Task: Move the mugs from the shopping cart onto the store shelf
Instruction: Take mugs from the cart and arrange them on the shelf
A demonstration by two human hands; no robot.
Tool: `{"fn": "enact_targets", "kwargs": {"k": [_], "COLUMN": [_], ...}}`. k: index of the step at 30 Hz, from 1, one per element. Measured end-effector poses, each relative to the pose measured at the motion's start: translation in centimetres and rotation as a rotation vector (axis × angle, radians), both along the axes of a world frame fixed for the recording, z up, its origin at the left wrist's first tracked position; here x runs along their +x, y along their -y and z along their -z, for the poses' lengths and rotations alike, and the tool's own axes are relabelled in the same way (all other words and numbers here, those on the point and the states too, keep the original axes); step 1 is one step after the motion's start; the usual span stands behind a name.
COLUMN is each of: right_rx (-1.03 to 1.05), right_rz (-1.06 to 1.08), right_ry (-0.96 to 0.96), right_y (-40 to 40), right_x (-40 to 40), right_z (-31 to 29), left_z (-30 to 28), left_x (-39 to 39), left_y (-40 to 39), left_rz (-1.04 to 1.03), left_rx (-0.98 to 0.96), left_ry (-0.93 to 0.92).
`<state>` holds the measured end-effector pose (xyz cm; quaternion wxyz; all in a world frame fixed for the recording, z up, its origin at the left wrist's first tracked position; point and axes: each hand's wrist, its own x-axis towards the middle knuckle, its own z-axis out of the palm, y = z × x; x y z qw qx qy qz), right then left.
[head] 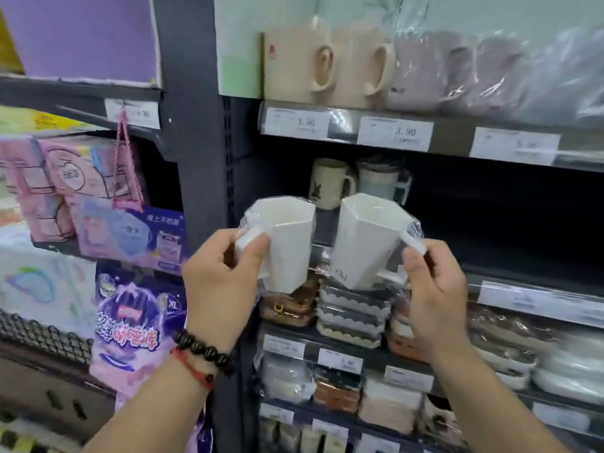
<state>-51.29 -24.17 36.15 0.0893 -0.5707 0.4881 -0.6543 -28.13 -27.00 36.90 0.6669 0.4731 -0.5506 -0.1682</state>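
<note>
I hold two white angular mugs in clear plastic wrap, side by side in front of the shelving. My left hand [225, 273] grips the handle of the left mug [287, 243]. My right hand [434, 289] pinches the handle of the right mug [366, 240]. Both mugs hang in the air at the height of the dark middle shelf [506, 243]. At the back left of that shelf stand a cream mug with a rabbit print [328, 184] and a wrapped pale mug [380, 181]. The shopping cart is out of view.
The top shelf carries beige mugs [300, 67] and wrapped greyish mugs [457, 70] above price tags [395, 134]. Lower shelves hold stacked wrapped containers [353, 315]. A dark upright post [199, 158] separates these from pink and purple packs [137, 230] on the left.
</note>
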Motion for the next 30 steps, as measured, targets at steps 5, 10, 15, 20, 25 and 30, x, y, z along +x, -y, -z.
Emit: {"fn": "enact_targets", "kwargs": {"k": [5,10,15,20,25,30], "right_rx": [0.013,0.105,0.163,0.235,0.273,0.304], "right_rz": [0.037,0.028,0.062,0.095,0.116,0.100], "right_ry": [-0.025,-0.046,-0.064,-0.095,-0.117,-0.148], "right_y": [2.4,5.3,8.2,9.8,10.9,11.6], "right_x": [-5.1,-7.2,-8.0,-8.5,-9.0,-9.6], "right_z": [-2.8,-4.3,-4.8,-4.2,-3.6,-3.7], "left_z": [-2.7,-3.6,-3.8,-4.0,-4.0,-3.1], "left_x": [-5.2,-7.2,-8.1,-9.1,-10.2,-11.9], "left_y": [2.7,6.5,10.5,13.0,13.9,13.0], "left_rz": [0.019,-0.014,-0.087,-0.165,-0.179,0.032], "left_rx": [-0.068,-0.038,0.000,0.050,0.078,0.208], "left_ry": [0.055,0.077,0.155,0.263,0.332,0.250]}}
